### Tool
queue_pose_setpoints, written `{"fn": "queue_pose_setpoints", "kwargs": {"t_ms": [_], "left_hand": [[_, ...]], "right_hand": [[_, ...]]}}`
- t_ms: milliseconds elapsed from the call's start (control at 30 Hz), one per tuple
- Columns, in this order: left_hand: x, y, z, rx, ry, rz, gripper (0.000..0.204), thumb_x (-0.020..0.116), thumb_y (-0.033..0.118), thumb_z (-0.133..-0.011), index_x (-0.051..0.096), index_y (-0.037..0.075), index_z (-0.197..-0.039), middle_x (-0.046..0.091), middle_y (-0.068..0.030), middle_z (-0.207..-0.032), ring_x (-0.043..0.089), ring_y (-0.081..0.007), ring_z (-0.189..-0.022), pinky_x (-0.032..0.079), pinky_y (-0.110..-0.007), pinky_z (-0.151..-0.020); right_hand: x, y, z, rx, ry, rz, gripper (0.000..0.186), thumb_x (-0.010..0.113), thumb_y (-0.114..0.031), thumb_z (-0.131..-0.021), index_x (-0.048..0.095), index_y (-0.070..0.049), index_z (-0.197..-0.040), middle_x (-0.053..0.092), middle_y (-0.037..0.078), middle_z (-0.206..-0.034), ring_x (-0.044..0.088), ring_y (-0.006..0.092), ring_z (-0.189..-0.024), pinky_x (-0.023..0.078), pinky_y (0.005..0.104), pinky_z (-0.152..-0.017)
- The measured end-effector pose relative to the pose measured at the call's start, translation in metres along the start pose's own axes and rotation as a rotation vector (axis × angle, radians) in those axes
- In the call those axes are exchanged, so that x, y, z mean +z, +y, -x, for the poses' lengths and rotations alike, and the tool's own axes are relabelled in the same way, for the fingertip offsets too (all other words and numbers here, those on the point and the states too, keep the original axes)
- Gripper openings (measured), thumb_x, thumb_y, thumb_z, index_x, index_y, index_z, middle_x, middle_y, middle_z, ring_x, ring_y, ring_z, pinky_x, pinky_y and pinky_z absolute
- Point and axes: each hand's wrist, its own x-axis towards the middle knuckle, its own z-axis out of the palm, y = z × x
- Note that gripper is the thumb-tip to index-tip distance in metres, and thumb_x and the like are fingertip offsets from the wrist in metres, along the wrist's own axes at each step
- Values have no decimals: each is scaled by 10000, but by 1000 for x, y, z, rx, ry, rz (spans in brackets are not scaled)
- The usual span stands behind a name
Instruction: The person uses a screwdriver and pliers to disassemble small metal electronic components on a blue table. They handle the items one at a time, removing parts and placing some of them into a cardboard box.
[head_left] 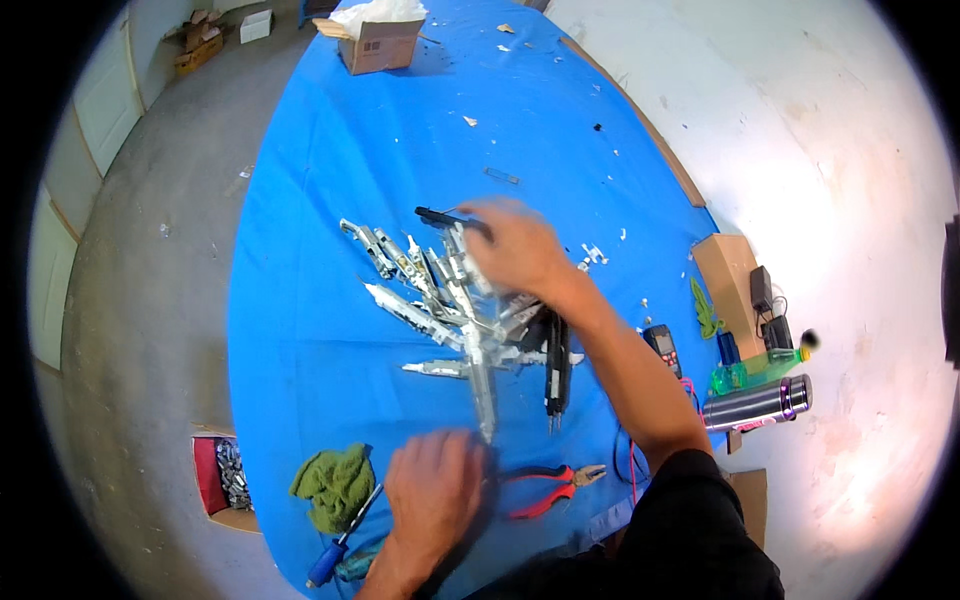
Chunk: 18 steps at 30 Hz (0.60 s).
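Note:
A heap of slim white and grey mechanical parts (410, 315) lies on the blue table, pointing several ways. My right hand (515, 245) is over its far right side, fingers curled down and slightly blurred. A slim black part (440, 217) sticks out to the left from under those fingers. Nearer me, my left hand (435, 490) is smeared by motion, its fingertips hidden. Just beyond it a blurred grey, elongated part (483, 395) reaches toward the heap; whether the hand touches it I cannot tell. Long black parts (557, 375) lie at the heap's right side.
Pliers with red handles (550, 490), a green cloth (335, 485) and a blue-handled screwdriver (328, 562) lie near me. Along the right edge are a meter (660, 345), a green bottle (760, 370) and a steel flask (757, 402). An open carton (380, 48) stands far off.

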Motion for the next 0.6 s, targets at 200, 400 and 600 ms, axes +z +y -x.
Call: {"fn": "queue_pose_setpoints", "kwargs": {"t_ms": [200,400,600], "left_hand": [[11,-3,6,32,49,-73,261,769,112,-836,682,31,-1069,689,-127,-1021,639,-332,-903,491,-444,-751],[5,3,7,-40,-113,-101,279,778,131,-834,683,40,-1080,692,-111,-1031,644,-314,-909,489,-429,-761],[8,-1,7,-28,-39,-90,295,787,133,-825,677,47,-1085,689,-109,-1044,644,-313,-928,492,-429,-776]], "right_hand": [[-4,104,-22,332,12,-63,359,567,-221,-920,708,-96,-1226,691,212,-1244,645,395,-1165,503,458,-1016],[32,140,-64,310,137,56,326,601,-221,-913,726,-94,-1185,709,185,-1208,661,398,-1127,528,468,-974],[61,125,-79,267,40,123,299,607,-191,-906,742,-105,-1158,723,172,-1160,673,395,-1093,529,481,-966]]}}
